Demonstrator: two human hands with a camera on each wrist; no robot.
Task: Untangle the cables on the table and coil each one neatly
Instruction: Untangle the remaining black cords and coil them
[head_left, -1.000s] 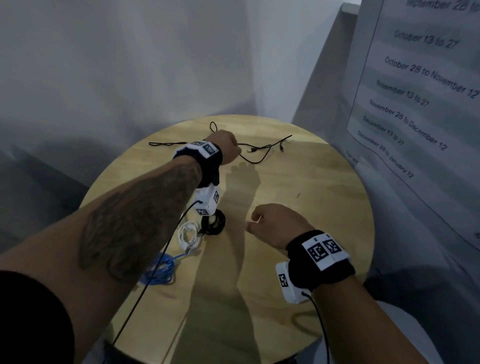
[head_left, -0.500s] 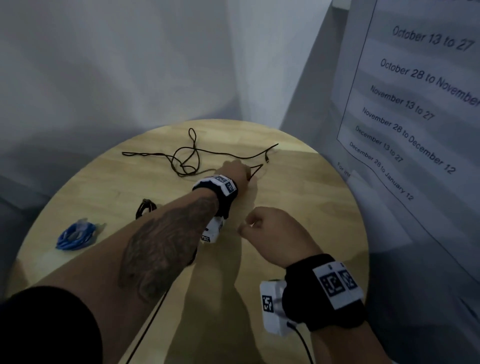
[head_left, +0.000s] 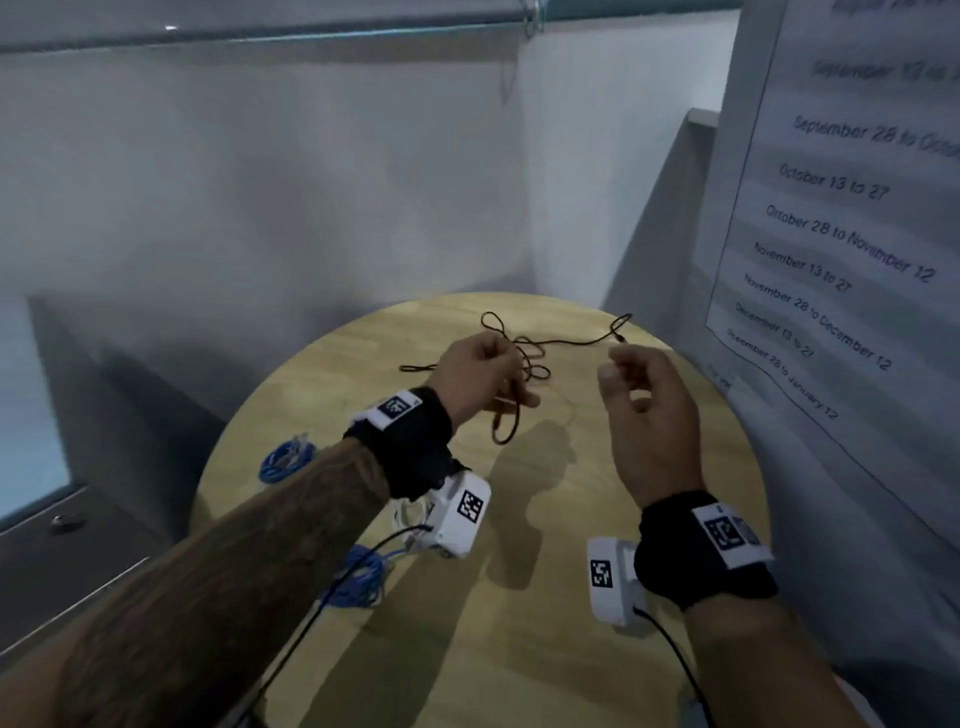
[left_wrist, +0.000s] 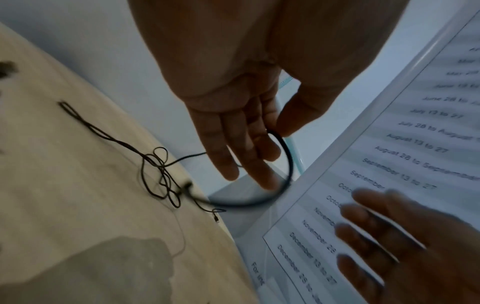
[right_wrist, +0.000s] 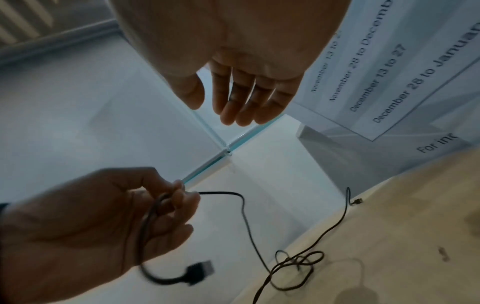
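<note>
I note my left hand (head_left: 480, 376) pinching the black USB cable (head_left: 530, 358), still knotted at the table's (head_left: 571, 649) far edge; my right hand (head_left: 649, 410) relaxed, empty. Blue cables (head_left: 283, 460) look coiled.

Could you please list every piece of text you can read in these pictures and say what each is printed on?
All text is on the white sheet on the wall at right:
"October 13 to 27"
"October 28 to November 12"
"November 13 to 27"
"November 28 to December 12"
"December 13 to 27"
"December 28 to January 12"
"August 13 to 27" (left wrist view)
Top lines are blurred.
Wristband tags show only square code patterns.
</note>
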